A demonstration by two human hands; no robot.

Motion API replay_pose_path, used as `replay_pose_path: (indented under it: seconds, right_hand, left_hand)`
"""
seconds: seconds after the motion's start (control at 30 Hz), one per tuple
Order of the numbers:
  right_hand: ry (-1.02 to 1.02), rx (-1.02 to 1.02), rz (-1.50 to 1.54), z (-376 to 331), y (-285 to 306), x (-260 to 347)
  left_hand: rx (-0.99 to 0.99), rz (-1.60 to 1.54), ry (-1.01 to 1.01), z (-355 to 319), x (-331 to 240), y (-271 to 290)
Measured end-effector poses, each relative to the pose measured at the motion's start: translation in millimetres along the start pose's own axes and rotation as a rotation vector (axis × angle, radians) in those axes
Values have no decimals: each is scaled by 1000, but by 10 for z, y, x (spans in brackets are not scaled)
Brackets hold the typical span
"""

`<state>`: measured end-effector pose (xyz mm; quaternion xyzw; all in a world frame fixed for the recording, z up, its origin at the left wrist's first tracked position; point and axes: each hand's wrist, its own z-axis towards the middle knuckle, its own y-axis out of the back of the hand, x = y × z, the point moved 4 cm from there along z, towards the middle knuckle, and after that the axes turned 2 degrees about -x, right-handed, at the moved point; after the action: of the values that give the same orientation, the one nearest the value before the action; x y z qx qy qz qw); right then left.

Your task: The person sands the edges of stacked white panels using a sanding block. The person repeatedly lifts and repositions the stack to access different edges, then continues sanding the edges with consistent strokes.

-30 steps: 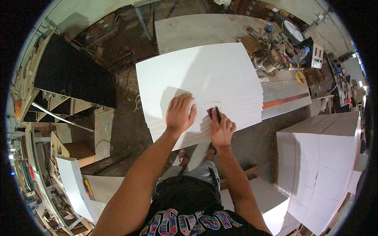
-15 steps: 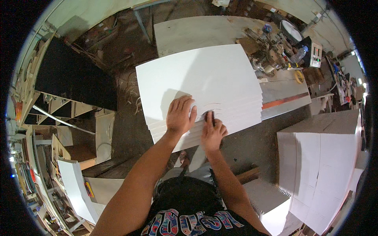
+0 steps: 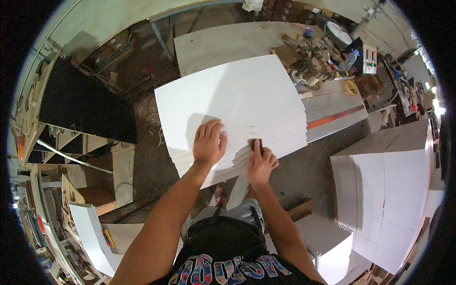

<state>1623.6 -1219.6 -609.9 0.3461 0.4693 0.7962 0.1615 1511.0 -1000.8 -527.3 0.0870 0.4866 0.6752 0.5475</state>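
Note:
In front of me lies a stack of several white panels (image 3: 228, 95), their near edges stepped back one from another. My left hand (image 3: 207, 144) rests on the top panel near its front edge, fingers stretched out and holding nothing. To its right, my right hand (image 3: 261, 165) grips a small dark brown block (image 3: 255, 143), index finger laid along it. The block sits at the stepped near edges of the panels; whether it touches them is hard to tell. Short curved marks (image 3: 250, 127) show on the white surface just beyond it.
Behind the stack is a pale worktable (image 3: 209, 45), with a machine (image 3: 316, 66) and a control box (image 3: 369, 57) at its right. A roll of yellow tape (image 3: 350, 87) lies there. Large white panels (image 3: 384, 190) stand at right, a black board (image 3: 88, 102) at left.
The scene has shifted slightly left in view. Against the panels, my right hand with the block has moved a little to the right. My left hand stays at about the same spot on the stack.

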Motion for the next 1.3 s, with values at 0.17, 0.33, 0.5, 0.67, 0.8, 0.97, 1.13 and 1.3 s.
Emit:
replay_pose_path:
  seconds: [0.17,0.33,0.5,0.67,0.8,0.97,1.13,1.3]
  right_hand:
    - [208,62,105,-269,-32,439]
    - [35,-35,49,-30,120,72]
    - [50,104,0,-67,-90,222]
    - [374,189,127,-503,-36,588]
    - [42,31,136,-220,36,327]
    - [4,77,177,-8,-31,398]
    - [283,59,184,-273,170,508]
    - [-49,7,162,-49,42,277]
  left_hand:
    - [-27,-1,-15,21,-33,23]
    - [-12,-3,-9,33,-41,37]
    - [-15,-3,-16,46,-63,45]
    - [-12,8,0,51,-75,50]
    - [7,3,-3,38,-51,31]
    - [11,-10,-8,38,-39,21]
    - [-7,-26,-14,49,-49,54]
    - [-4,-43,-28,34,-35,47]
